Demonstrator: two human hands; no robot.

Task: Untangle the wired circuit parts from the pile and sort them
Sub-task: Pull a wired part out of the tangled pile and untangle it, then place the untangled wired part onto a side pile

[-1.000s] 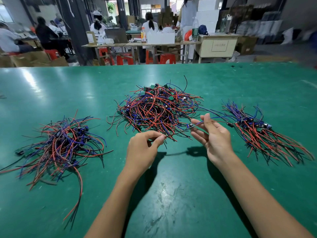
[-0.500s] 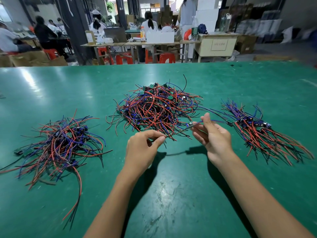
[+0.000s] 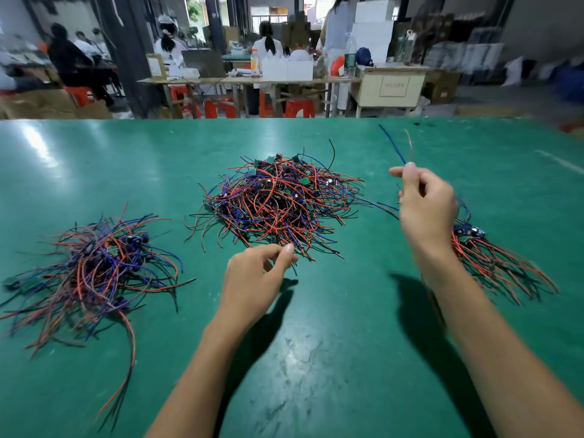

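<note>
Right hand [image 3: 425, 205] pinching wired part [image 3: 393, 143], raised, wires pointing far; sorted bundle [image 3: 493, 260] directly beneath; left hand [image 3: 256, 273] loosely curled, apparently empty.

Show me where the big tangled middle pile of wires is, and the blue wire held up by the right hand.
big tangled middle pile of wires [image 3: 278, 200], head view, pile centre.
blue wire [image 3: 392, 143], head view, raised free length.
</note>
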